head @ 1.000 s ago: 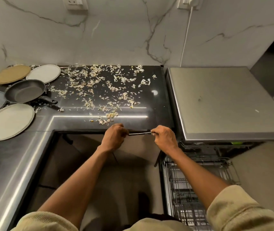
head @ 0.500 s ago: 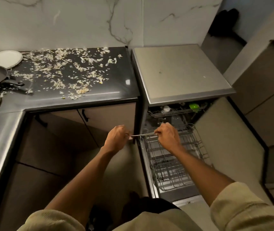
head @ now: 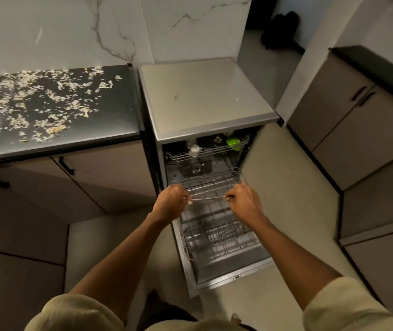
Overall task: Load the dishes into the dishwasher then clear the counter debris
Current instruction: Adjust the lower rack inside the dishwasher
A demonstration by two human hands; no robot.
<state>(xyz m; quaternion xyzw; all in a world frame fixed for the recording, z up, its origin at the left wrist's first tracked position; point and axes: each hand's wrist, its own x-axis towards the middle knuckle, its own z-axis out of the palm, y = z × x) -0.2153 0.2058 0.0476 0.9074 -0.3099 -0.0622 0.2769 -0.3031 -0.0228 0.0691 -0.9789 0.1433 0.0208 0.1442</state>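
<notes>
Two hands, left hand (head: 170, 201) and right hand (head: 244, 203), each grip pinching one end of thin metal utensil (head: 208, 198) above open dishwasher's lower rack (head: 214, 232). Light, stiff, probably slippery; best held mid-shaft.

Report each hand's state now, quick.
Left hand: closed, pinching one end of a thin metal utensil.
Right hand: closed, pinching the other end of the same utensil, above the lower rack.

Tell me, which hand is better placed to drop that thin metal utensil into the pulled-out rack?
Probably the right hand: it hangs over the rack, while the left hand sits at its edge. Both pinch the utensil.
</notes>
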